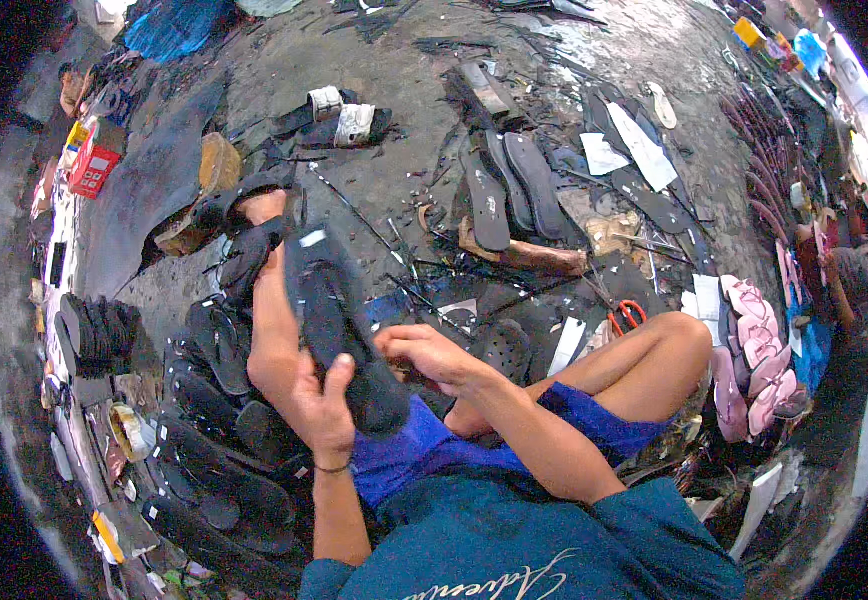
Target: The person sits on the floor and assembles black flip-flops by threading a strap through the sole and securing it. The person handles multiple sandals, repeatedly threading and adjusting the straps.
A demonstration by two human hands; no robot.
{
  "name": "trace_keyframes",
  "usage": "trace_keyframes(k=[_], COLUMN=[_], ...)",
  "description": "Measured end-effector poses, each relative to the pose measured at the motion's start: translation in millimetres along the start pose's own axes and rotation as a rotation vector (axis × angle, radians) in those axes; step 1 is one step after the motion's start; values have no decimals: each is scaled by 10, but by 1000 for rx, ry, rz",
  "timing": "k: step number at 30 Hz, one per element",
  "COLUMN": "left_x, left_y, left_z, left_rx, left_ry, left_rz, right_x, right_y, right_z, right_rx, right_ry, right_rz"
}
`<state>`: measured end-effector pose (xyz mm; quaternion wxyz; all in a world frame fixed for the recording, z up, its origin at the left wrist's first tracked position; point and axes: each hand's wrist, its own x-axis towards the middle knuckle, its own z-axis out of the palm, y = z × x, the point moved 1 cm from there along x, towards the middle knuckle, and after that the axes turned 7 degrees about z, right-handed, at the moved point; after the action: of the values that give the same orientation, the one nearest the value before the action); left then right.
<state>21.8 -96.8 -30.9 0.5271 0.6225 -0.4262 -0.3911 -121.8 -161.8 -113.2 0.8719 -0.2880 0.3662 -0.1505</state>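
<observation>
A black sandal with a small white label near its far end stands tilted over my lap, slightly blurred. My left hand grips its near part, thumb on the side facing me and fingers hidden behind. Right beside its edge, my right hand has its fingers curled together; what they hold, if anything, is hidden. More black sandals lie heaped beside my left leg. Beyond my right hand, a black perforated piece rests on the floor.
Orange-handled scissors lie near my right knee. Ahead are several dark soles by a wooden piece, and white-strapped sandals. Pink flip-flops are stacked at right; a red box stands far left. People sit at both sides.
</observation>
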Motion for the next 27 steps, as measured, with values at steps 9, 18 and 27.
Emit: trace_keyframes(k=[9,18,27], left_x=[-247,247,-810], left_y=[163,-353,-251], left_z=[-1830,-721,-854], left_rx=[1142,-288,1128], left_ry=[740,391,237], left_rz=[291,38,1], right_x=[553,486,1222], right_y=[-737,-330,41], right_z=[-1730,-294,-1629], right_rx=[-1464,-764,-1775], right_ry=[1228,-358,1035], right_rz=[-66,-233,-257])
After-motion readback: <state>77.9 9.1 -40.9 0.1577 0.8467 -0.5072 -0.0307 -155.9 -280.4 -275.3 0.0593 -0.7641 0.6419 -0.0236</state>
